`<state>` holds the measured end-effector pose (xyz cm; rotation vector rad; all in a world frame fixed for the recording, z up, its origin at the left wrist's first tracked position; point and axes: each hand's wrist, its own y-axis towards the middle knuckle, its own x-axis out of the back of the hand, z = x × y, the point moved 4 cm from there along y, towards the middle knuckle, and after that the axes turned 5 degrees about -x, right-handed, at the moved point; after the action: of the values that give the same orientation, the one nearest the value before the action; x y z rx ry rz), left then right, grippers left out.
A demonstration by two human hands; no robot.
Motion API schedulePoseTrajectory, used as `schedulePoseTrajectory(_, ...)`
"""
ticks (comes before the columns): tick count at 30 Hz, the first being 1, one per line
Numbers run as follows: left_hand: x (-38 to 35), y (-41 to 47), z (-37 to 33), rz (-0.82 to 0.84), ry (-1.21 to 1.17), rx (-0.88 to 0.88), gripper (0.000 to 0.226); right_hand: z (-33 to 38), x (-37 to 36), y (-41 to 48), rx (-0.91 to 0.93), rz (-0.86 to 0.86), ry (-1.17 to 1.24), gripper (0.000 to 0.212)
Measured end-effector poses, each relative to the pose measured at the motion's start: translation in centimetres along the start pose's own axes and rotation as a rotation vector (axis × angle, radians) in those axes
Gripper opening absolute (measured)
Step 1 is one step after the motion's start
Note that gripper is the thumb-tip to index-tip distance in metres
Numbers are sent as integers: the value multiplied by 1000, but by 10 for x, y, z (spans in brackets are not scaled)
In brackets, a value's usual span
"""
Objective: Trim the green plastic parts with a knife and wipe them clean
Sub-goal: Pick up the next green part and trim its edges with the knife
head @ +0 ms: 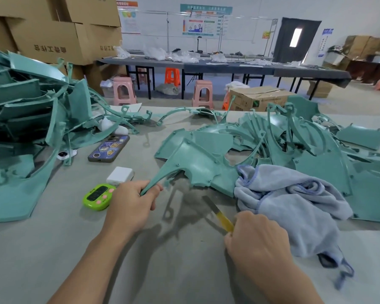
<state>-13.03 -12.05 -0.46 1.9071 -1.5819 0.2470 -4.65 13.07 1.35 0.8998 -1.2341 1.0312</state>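
Green plastic part (198,159) lifted by its thin tip, ready for the knife.
Near the table's front edge, the right hand (257,240) wraps the yellow-handled knife (219,215), blade aimed at the part; the left hand (130,205) pinches the tip to steady it; the blue cloth (294,202) waits beside.

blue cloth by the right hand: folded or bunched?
Bunched. The blue cloth lies in a crumpled heap with loose folds, partly draped over a green plastic part, just beyond the right hand.
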Motion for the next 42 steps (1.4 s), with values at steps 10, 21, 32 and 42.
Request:
schedulePoseTrajectory(10, 21, -16, -20, -164, 254, -217, 53, -24, 12, 9, 38, -46, 447, 13)
schedulePoseTrajectory(21, 21, -26, -37, -325, 293, -378, 41, 14, 36, 23, 230, -318, 1055, 12)
schedulePoseTrajectory(32, 22, -26, -42, -340, 283, -493, 34, 1, 18, 30, 91, -401, 1032, 17)
schedulePoseTrajectory(42, 19, -29, -45, -311, 280, -531, 36, 17, 25, 2, 390, -443, 847, 18)
